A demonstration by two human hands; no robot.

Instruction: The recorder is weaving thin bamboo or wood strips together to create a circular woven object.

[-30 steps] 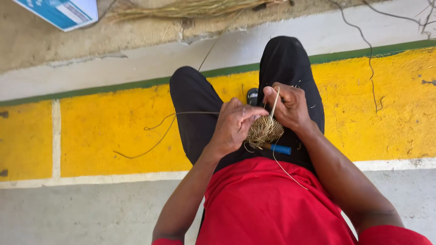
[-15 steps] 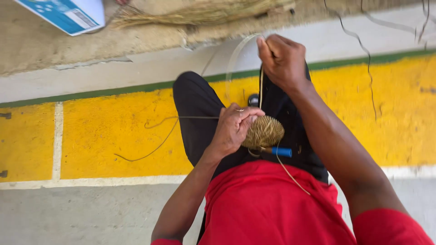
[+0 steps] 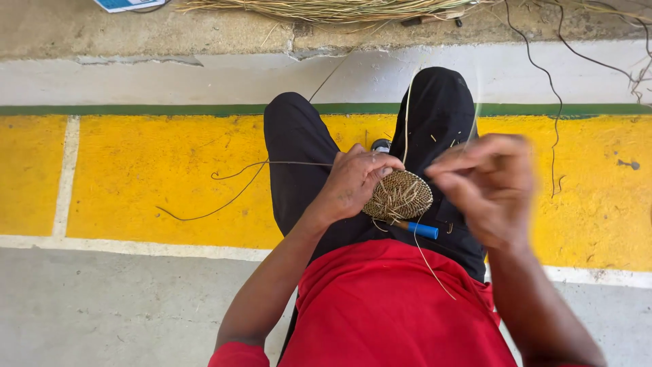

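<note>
Looking down from the head camera, the left hand [image 3: 353, 182] pinches the left edge of a small round woven disc [image 3: 399, 196] of straw-coloured fibre, fingers curled over its rim and thumb below. That disc rests over the person's lap, on black trousers [image 3: 299, 156], just far of a red shirt [image 3: 387, 306]. A tool with a blue handle [image 3: 422, 230] pokes out from under the disc's near right edge. The right hand [image 3: 485, 187] hangs just right of the disc, apart from it and blurred; its fingertips seem pressed together as if nipping a thin strand, though the blur makes that unsure. 1 pale fibre strand [image 3: 406, 122] rises from the disc toward the far side across the right knee. Another thin strand [image 3: 224, 183] trails left from the left hand across the yellow painted floor band [image 3: 156, 177]. Far off, beyond a green stripe [image 3: 136, 109] and a pale strip, a bundle of dry grass [image 3: 326, 9] lies on the concrete, with a blue and white sheet [image 3: 125, 4] to its left.
</note>
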